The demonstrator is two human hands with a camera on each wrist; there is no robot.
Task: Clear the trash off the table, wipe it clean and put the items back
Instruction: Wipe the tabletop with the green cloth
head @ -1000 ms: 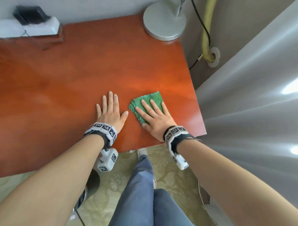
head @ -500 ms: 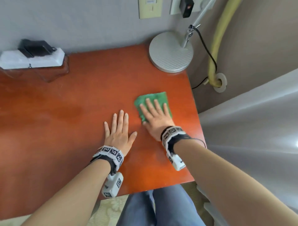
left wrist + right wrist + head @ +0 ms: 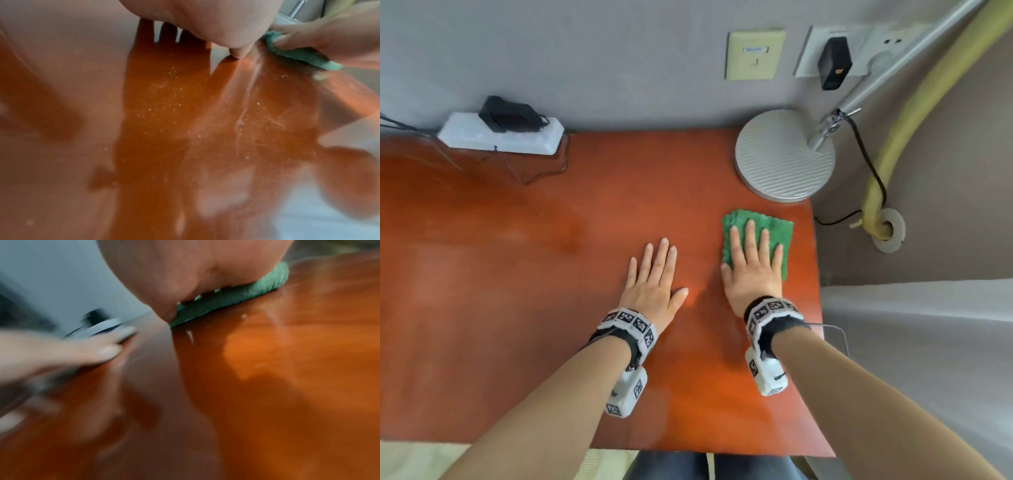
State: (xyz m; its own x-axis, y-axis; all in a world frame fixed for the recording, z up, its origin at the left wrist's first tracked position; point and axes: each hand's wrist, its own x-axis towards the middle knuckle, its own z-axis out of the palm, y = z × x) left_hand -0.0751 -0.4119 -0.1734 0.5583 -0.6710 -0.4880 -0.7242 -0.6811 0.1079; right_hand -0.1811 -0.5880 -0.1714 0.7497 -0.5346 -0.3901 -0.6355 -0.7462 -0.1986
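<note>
Reddish polished wood is filling the near view: the table [image 3: 517, 274] is running from the front edge out to a grey wall, glossy enough to be mirroring the forearms. Nearest on it, the left hand [image 3: 654, 284] is lying flat, fingers straight and slightly spread, holding nothing and apparently bracing the body. Just beside it to the right, not touching, the right hand [image 3: 753, 270] is pressing flat on the green cloth [image 3: 774, 226], fingers straight and a little apart on top of it rather than curled around it. The cloth is sitting near the table's right edge, folded small, a short way in front of the lamp base [image 3: 784, 157].

Wiping looks to be the step in hand; no trash is showing on the wood, and pale specks and streaks are visible in the left wrist view, so cleaning seems unfinished. The next stroke is likely calling for steady downward pressure and a sweep leftwards across the wide unwiped stretch, stopping short of the lamp base.

Farther back, a white power strip [image 3: 500, 137] with a black plug is resting at the wall. Beyond, wall sockets [image 3: 835, 51] and a yellowish hose [image 3: 893, 137] are occupying the corner.
</note>
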